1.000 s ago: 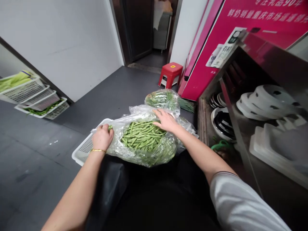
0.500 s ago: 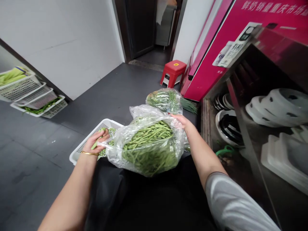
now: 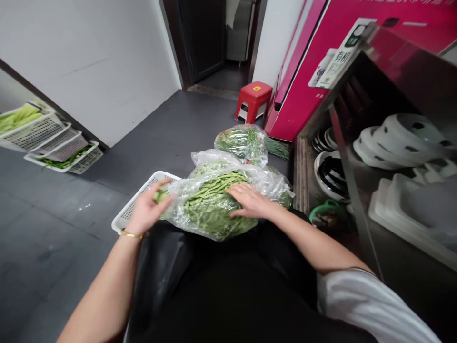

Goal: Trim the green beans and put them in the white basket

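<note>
A clear plastic bag (image 3: 178, 202) full of green beans (image 3: 217, 186) lies in front of my lap, its mouth spread so the beans show. My right hand (image 3: 250, 200) rests on the beans at the bag's right side, fingers stretched out and holding nothing. At the bag's left edge is my left hand (image 3: 146, 207), thumb and fingers apart and slightly blurred. Something green shows between them; whether it touches the fingers I cannot tell. Behind that hand stands a white perforated basket (image 3: 123, 214), partly covered by the hand and the bag.
Beyond the bag lie another plastic bag of greens (image 3: 241, 143) and thin green stalks (image 3: 277, 148). A red stool (image 3: 254, 97) stands farther back. Stacked vegetable baskets (image 3: 67, 145) are at left; a metal shelf with white dishes (image 3: 403, 138) borders the right.
My right hand has let go of the bag's upper right rim and moved down onto the beans. My left hand has loosened from the bag's left edge, its fingers spreading.
</note>
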Tool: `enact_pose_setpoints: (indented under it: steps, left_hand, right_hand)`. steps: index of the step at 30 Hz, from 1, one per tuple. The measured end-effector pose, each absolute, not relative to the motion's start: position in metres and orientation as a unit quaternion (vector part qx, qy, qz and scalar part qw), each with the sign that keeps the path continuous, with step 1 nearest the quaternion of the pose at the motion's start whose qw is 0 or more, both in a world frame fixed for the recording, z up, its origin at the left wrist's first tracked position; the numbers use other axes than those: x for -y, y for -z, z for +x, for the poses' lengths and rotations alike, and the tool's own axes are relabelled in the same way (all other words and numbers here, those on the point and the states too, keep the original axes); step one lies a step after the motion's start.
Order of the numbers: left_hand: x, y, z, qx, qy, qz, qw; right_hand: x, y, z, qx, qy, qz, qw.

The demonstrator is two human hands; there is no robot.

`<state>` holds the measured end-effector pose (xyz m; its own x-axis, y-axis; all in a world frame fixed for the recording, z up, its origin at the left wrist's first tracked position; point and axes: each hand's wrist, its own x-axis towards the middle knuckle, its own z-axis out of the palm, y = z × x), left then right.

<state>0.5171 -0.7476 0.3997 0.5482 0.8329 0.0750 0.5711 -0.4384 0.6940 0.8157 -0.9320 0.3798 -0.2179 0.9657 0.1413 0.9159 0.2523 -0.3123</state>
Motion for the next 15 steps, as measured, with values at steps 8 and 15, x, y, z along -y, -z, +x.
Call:
enact_pose_setpoints:
  steps: [8,15]
  left_hand:
    - [0.798,-0.385,0.512,-0.345,-0.146,0.87,0.32]
    - [0.834,-0.356,0.508,-0.285,-0.369,0.42,0.779]
  right_hand:
    - [1.007,-0.329,0.787,0.786,0.061,-0.598,0.142]
    - [1.031,-0.307,0.798,0.59,-0.209,-0.705,0.333]
